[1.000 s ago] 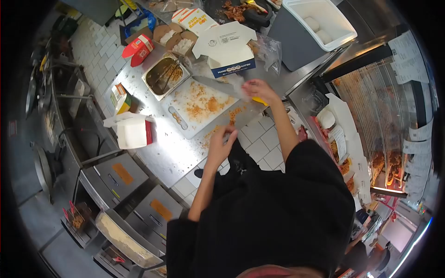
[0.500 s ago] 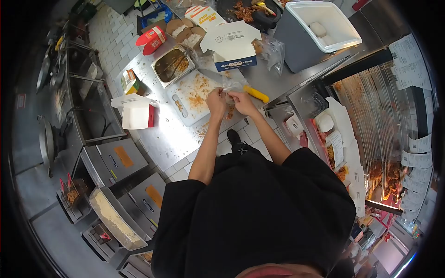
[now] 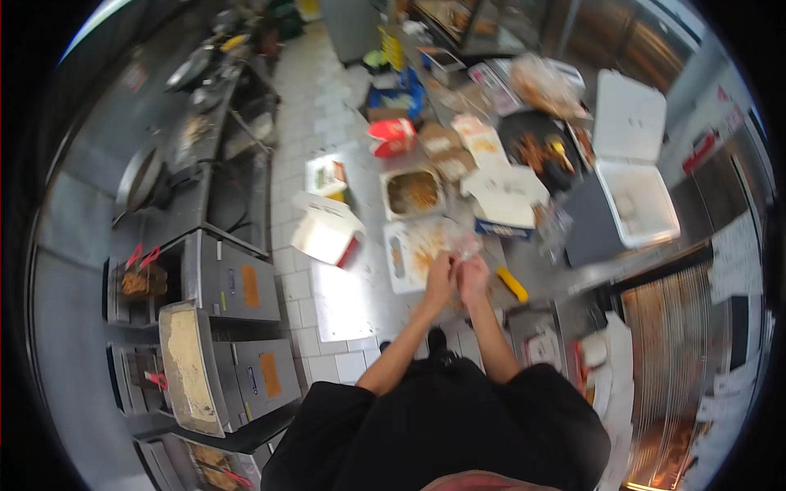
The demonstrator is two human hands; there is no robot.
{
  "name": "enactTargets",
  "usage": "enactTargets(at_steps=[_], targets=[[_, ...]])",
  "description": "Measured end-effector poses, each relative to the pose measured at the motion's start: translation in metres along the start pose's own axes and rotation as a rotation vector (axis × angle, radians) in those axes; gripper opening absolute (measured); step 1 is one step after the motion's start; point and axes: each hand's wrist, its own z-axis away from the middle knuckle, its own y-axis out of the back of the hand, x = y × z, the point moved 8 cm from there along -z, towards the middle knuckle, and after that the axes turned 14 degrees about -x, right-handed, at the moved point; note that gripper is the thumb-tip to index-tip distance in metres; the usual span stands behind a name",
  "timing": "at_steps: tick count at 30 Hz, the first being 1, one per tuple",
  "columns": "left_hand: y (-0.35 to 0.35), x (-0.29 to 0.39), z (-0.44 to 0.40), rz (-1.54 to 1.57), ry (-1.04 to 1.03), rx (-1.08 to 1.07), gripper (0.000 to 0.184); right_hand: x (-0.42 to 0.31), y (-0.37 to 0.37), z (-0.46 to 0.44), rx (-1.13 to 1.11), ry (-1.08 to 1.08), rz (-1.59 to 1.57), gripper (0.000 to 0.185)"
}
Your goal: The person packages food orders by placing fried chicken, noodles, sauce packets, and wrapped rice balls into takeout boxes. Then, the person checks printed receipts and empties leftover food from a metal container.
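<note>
My left hand (image 3: pixel 442 277) and my right hand (image 3: pixel 472 280) are close together over the near right part of the white cutting board (image 3: pixel 403 284). Fingers of both hands are closed on a thin piece of clear plastic (image 3: pixel 467 244); blur hides whether it is a glove or a bag. Orange-brown crumbs (image 3: pixel 427 250) are scattered across the board. To the right of my hands lies a yellow handle (image 3: pixel 512 284), apart from them. Beyond the board stands a metal pan (image 3: pixel 388 195) with crumbs in it.
An open blue-and-white box (image 3: pixel 503 196) is beyond my hands. Open white-and-red boxes (image 3: pixel 327 233) stand left, and a red carton (image 3: pixel 391 137) farther back. On the right are a grey-white bin (image 3: pixel 585 221) with its lid up and a lit wire-rack cabinet (image 3: pixel 675 360).
The view has turned and tilted up, showing more of the far counter. My hands have come closer together, still at the clear plastic. The bin's raised lid is now visible.
</note>
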Motion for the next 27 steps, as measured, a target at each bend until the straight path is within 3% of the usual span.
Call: enactTargets(at_steps=[2,4,6,11,13,16,20,21,23,27], targets=[[0.022,0.004,0.001,0.137,-0.014,0.036,0.008,0.051,0.084,-0.018,-0.045,-0.077,-0.048,0.032],[0.038,0.014,0.001,0.117,0.001,-0.102,0.008,0.049,0.066,-0.026,0.059,0.002,0.213,0.024],[0.052,0.023,0.009,0.005,-0.042,-0.125,0.011,0.076,0.101,-0.030,0.031,0.028,0.343,0.040],[0.084,0.020,0.034,0.142,-0.025,-0.078,0.008,0.042,-0.146,0.010,0.021,-0.094,0.371,0.076],[0.092,0.007,0.045,0.279,0.095,-0.109,0.010,0.054,-0.146,0.006,-0.049,-0.097,0.458,0.081],[0.097,0.002,0.053,0.175,0.054,-0.225,0.014,0.056,-0.137,-0.005,-0.038,-0.012,0.558,0.078],[0.104,0.019,0.057,-0.142,-0.131,-0.213,0.019,0.044,-0.121,-0.022,0.048,0.182,0.666,0.075],[0.103,0.023,0.058,-0.070,-0.241,-0.131,0.021,0.039,-0.120,-0.025,0.069,0.233,0.681,0.074],[0.089,0.018,0.059,-0.088,-0.195,-0.304,0.022,0.026,-0.118,-0.029,0.097,0.337,0.681,0.073],[0.105,0.041,0.047,0.031,-0.205,-0.170,0.019,-0.002,-0.116,-0.042,0.074,0.546,0.615,0.070]])
